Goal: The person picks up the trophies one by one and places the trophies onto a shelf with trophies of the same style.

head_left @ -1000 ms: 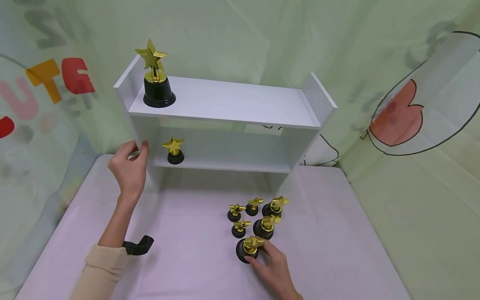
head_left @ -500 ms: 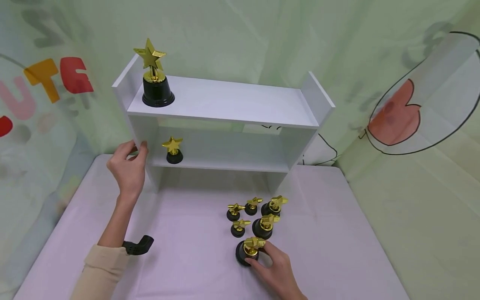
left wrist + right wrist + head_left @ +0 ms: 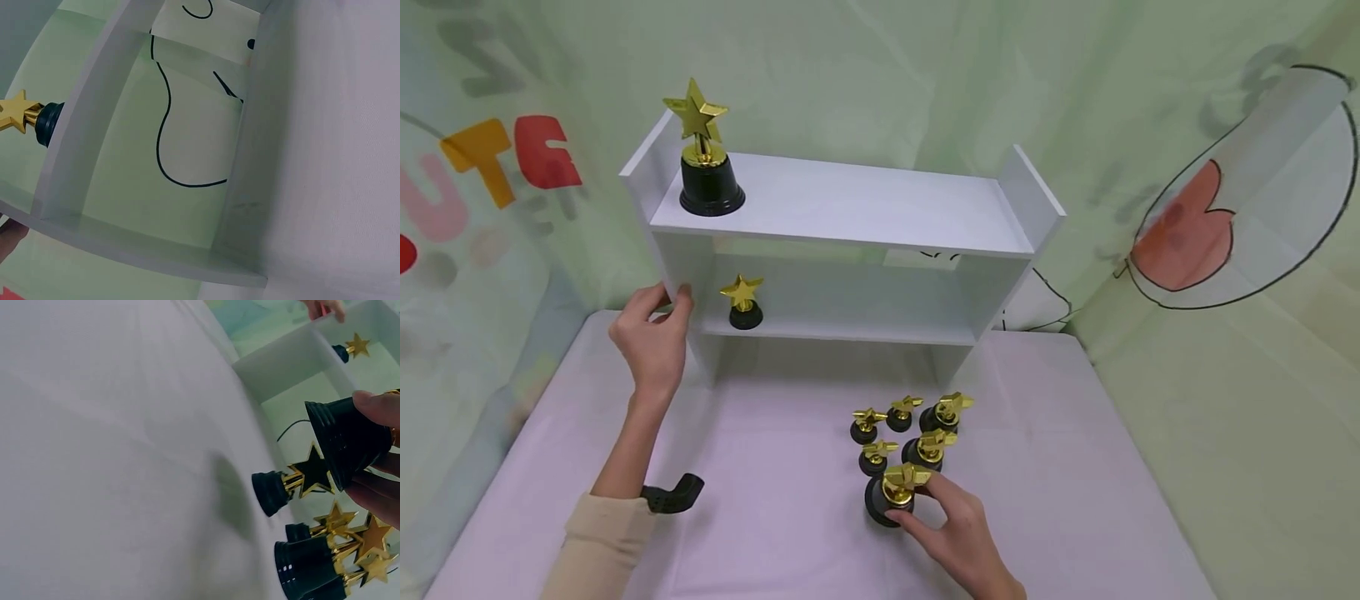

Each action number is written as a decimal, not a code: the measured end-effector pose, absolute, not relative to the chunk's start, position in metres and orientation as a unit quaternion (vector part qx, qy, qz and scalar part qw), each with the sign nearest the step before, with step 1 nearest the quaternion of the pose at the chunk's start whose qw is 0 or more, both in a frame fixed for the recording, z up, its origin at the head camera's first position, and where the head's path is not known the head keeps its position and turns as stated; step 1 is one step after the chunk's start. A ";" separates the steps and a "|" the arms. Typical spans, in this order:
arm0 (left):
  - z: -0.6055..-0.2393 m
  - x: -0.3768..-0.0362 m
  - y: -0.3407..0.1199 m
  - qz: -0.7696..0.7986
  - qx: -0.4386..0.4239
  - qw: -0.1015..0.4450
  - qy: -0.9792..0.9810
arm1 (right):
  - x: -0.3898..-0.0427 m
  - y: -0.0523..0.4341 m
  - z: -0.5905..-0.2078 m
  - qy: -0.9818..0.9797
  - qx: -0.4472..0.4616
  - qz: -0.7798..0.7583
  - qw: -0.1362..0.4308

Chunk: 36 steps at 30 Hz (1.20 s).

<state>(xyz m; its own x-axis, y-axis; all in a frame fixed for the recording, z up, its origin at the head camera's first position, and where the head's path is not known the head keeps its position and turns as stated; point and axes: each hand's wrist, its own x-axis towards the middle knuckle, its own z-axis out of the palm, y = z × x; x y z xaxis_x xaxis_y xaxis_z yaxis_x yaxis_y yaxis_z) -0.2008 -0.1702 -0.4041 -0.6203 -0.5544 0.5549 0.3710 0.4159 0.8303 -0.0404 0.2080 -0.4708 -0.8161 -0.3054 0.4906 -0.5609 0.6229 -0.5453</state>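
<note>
My right hand (image 3: pixel 958 529) grips a large star trophy (image 3: pixel 880 500) by its black base, between thumb and fingers. In the right wrist view the trophy's base (image 3: pixel 344 440) is off the tablecloth, with a shadow beneath. My left hand (image 3: pixel 651 342) pinches the left side panel of the white shelf (image 3: pixel 865 204). On the top board, at the left, stands a large gold star trophy (image 3: pixel 711 187). A small star trophy (image 3: pixel 746 315) stands at the left of the middle board. Just beyond the held trophy, several more trophies stand on the table, including a small one (image 3: pixel 873 460) and a larger one (image 3: pixel 922 452).
A pale cloth covers the table (image 3: pixel 775 517) under the shelf and trophies. Green printed curtains (image 3: pixel 1225 400) hang behind and at both sides. A black strap mount (image 3: pixel 673 493) sticks out from my left wrist.
My right hand has raised the large trophy off the table, after a slight shift toward me. The left hand keeps its hold on the shelf panel.
</note>
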 end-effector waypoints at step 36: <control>-0.399 -0.196 -0.170 -0.545 0.053 0.425 -0.721 | -0.091 0.185 -0.382 -0.806 0.413 0.344 0.248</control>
